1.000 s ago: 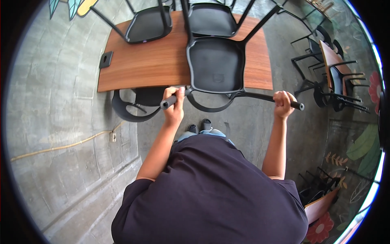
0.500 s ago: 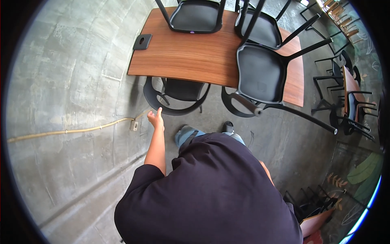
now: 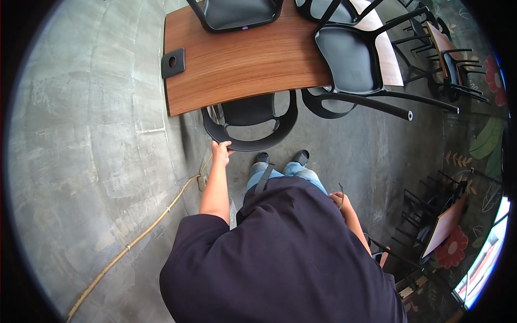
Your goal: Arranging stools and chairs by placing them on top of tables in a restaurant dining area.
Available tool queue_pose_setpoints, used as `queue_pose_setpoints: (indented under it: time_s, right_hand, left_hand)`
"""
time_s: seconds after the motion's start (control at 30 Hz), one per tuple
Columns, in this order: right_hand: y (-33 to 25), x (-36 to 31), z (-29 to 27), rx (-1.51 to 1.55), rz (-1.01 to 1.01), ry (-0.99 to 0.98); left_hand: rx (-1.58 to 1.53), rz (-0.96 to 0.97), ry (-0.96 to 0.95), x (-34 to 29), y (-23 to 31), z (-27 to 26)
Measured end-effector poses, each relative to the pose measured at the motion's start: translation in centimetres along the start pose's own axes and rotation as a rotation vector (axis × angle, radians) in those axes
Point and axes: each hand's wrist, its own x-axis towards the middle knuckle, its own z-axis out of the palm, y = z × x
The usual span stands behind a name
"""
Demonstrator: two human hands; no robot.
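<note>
My left hand [image 3: 221, 153] is closed on the rim of a black chair's [image 3: 258, 144] curved backrest, at its near left side. The chair stands on the floor, its seat partly under the wooden table [image 3: 242, 70]. My right hand [image 3: 336, 199] hangs low beside my right hip, partly hidden by my dark shirt. Its fingers look curled, and a thin dark curved thing [image 3: 341, 189] shows at them, too small to name. An upturned black chair [image 3: 350, 59] lies on the table, its legs sticking out past the near edge.
Two more upturned chairs, a left one [image 3: 242, 13] and a right one [image 3: 326, 11], rest on the table. A black plate with a hole [image 3: 173, 63] sits at its left end. Another chair's backrest [image 3: 326, 106] shows below. A concrete wall [image 3: 97, 134] with a yellowish conduit [image 3: 145, 231] runs along my left.
My left hand has gone from open beside the chair to gripping its backrest. My right hand has come into view. The view has shifted, and the chair's backrest now appears farther right.
</note>
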Motion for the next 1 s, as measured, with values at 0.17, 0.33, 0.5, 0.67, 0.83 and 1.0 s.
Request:
queue_pose_setpoints:
  time_s: [0.17,0.33,0.5,0.67,0.83,1.0]
  right_hand:
    - [0.4,-2.1,2.6,0.358,0.119,-0.033]
    - [-1.4,-0.7,4.2,0.196,0.114,-0.094]
    - [-9.3,-0.2,5.5,-0.041,-0.14,-0.031]
    - [-20.2,-1.8,8.9,0.028,-0.495,-0.159]
    - [-27.5,-1.8,13.0,0.162,-0.503,-0.199]
    - [-28.8,-1.4,12.1,0.201,-0.444,-0.245]
  left_hand:
    - [0.084,0.007,-0.005,-4.6,-0.9,0.8]
    - [0.158,0.013,-0.055,-8.9,-1.5,-0.5]
    - [0.232,0.016,-0.086,-11.8,-2.5,0.8]
    - [0.432,0.297,-0.118,-13.3,-2.3,5.6]
    - [0.4,0.283,-0.216,-16.1,-0.1,9.5]
    - [0.604,0.338,-0.236,-20.0,-2.4,9.5]
